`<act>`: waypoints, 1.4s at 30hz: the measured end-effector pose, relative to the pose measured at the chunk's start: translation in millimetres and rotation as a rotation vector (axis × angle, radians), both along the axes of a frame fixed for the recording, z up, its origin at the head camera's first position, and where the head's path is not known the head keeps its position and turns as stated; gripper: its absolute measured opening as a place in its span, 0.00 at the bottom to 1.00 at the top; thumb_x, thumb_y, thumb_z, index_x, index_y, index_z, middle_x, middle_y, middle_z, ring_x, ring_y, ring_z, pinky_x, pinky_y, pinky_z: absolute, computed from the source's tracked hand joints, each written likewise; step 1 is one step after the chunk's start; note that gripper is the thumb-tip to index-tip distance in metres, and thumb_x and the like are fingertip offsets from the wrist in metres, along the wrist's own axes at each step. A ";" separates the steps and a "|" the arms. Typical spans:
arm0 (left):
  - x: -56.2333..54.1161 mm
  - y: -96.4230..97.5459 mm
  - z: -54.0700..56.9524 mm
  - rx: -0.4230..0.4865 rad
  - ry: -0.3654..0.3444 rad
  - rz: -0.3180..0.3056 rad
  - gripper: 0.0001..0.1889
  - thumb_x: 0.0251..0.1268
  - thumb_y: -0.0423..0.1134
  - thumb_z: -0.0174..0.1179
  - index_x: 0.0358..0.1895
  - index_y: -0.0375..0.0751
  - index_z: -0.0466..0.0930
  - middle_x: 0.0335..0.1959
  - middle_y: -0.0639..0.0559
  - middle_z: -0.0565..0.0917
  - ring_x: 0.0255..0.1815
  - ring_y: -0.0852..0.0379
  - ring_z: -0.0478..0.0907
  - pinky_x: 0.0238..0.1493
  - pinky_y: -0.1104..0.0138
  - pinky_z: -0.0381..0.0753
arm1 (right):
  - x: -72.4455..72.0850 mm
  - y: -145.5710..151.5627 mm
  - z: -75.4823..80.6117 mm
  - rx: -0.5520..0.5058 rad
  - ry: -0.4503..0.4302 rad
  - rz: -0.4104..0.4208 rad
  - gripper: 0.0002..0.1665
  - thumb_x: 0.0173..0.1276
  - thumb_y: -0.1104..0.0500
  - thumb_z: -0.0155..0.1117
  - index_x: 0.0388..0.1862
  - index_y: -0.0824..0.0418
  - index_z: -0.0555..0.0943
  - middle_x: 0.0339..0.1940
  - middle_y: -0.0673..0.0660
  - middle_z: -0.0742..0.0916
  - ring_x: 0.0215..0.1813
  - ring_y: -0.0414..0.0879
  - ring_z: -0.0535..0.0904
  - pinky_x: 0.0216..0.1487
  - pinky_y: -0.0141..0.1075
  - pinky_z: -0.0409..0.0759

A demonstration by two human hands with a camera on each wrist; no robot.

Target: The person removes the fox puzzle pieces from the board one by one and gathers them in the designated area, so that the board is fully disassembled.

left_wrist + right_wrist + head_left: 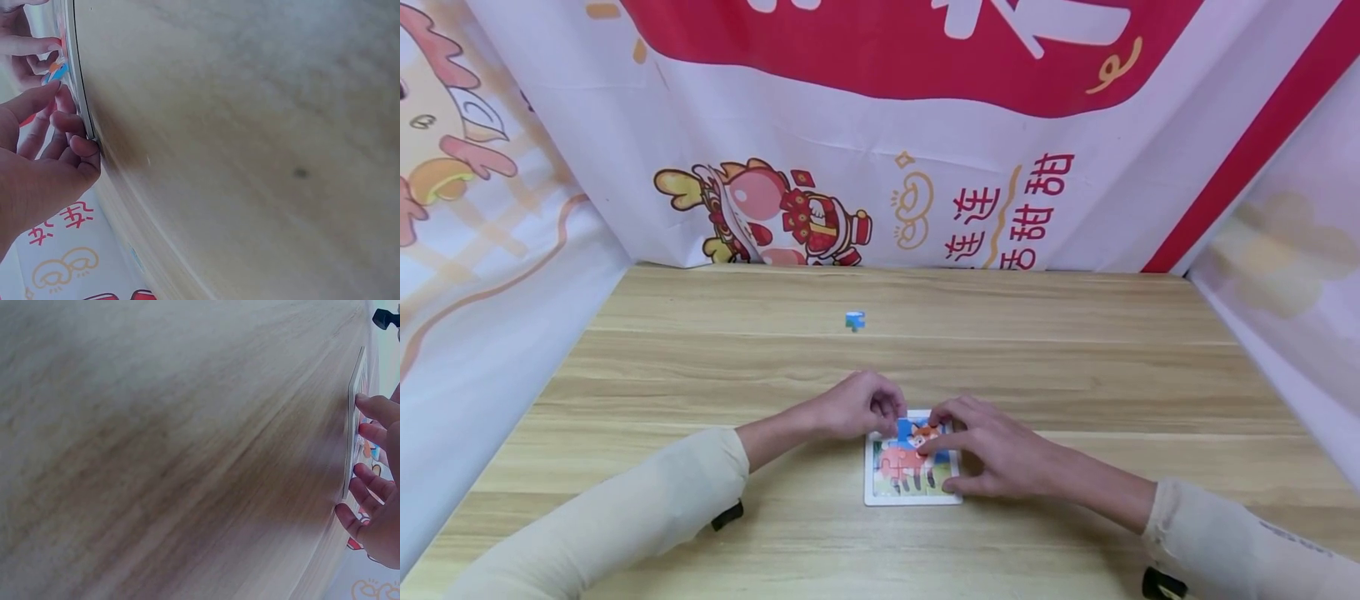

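Observation:
A small jigsaw puzzle in a white tray (913,501) lies on the table, its pieces forming a fox picture. At the tray's upper left corner, my left hand (861,407) has its thumb and fingers drawn together. In the left wrist view, that hand (53,150) pinches a blue puzzle piece (60,72) at its lower edge, the fingertips partly hiding it. My right hand (1000,450) reaches over from the right, fingertips resting on the fox's head and thumb at the tray's right edge. The right wrist view has its fingers (375,481) spread along the tray side.
One loose blue and white puzzle piece (855,320) lies farther back on the wooden table (737,333). Printed cloth (820,125) hangs behind the table's back edge, and more cloth stands at both sides.

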State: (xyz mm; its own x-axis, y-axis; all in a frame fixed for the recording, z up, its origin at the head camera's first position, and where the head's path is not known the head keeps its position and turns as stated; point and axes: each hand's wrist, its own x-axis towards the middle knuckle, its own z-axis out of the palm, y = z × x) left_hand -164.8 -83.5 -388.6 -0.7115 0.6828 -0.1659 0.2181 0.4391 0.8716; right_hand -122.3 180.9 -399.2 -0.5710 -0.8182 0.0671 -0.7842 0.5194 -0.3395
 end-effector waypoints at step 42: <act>-9.2 -6.9 2.6 -0.008 0.109 -0.064 0.05 0.67 0.27 0.65 0.42 0.38 0.87 0.35 0.52 0.85 0.37 0.60 0.79 0.45 0.67 0.82 | 0.5 -0.3 1.3 0.020 0.010 0.003 0.31 0.64 0.41 0.75 0.66 0.44 0.83 0.67 0.56 0.78 0.68 0.50 0.72 0.69 0.54 0.73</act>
State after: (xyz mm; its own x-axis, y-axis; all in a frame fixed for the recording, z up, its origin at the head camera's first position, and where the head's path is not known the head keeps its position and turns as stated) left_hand -174.0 -90.4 -386.0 -0.6809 0.7261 -0.0954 0.3393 0.4283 0.8375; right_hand -121.8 180.7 -397.9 -0.5679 -0.8211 0.0567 -0.7892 0.5236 -0.3209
